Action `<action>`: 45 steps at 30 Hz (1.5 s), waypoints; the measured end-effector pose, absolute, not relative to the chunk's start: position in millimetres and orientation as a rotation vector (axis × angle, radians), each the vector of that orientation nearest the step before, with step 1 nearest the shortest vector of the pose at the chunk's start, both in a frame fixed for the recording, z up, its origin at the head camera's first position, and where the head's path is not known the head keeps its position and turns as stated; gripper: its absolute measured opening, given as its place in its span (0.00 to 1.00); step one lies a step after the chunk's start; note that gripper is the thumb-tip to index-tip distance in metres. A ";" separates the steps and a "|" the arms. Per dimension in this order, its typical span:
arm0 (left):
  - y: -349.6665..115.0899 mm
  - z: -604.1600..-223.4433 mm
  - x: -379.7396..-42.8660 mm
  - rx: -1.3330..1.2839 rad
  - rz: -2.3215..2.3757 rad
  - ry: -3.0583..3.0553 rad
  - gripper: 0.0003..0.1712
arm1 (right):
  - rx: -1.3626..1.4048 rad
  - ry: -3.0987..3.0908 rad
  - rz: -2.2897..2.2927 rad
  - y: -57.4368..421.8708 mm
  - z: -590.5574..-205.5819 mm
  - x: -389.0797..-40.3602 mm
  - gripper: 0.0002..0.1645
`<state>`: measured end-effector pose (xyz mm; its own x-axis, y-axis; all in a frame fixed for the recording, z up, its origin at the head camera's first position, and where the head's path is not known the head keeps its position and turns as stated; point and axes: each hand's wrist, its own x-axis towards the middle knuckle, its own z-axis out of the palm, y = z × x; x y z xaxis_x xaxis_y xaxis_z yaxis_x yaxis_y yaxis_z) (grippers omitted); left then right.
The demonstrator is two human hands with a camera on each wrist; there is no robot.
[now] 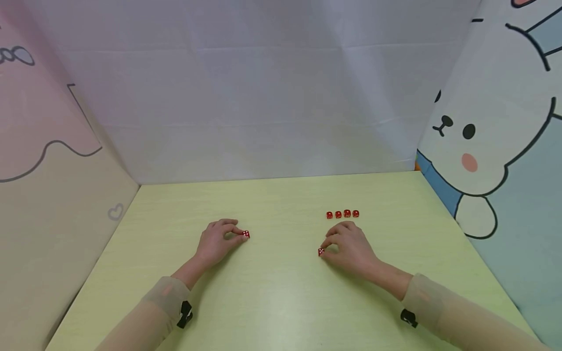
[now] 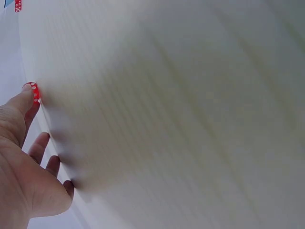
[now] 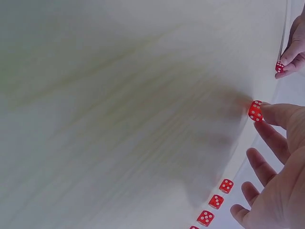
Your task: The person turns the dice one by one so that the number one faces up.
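Observation:
My left hand (image 1: 218, 240) pinches a red die (image 1: 246, 234) with white dots between thumb and index finger, down at the table surface left of the middle. In the left wrist view that die (image 2: 34, 91) shows at the fingertips, the other fingers spread apart. Right of the middle, my right hand (image 1: 350, 247) pinches a second red die (image 1: 321, 252) by thumb and index finger. This die (image 3: 256, 110) appears close up in the right wrist view. Several more red dice (image 1: 347, 213) lie in a short row just beyond the right hand.
The pale yellow-green table (image 1: 281, 302) reaches back to a white cloth wall (image 1: 263, 107). A side panel with a cartoon rabbit (image 1: 491, 122) stands at the right, a pink and cream panel (image 1: 57, 209) at the left. Black clips (image 1: 185, 314) hang at the sleeve cuffs.

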<state>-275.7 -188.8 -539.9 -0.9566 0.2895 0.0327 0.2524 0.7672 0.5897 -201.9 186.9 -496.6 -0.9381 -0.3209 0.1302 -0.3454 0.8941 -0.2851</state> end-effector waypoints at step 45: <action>-189.0 -528.9 -275.7 0.431 0.947 2.895 0.12 | 0.217 -2.974 1.128 190.2 -502.4 -201.8 0.06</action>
<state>-275.7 -189.0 -528.9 -0.9586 0.2838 0.0244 0.2433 0.7714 0.5879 -201.8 190.2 -502.4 -0.9896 -0.1435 0.0045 -0.1104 0.7405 -0.6630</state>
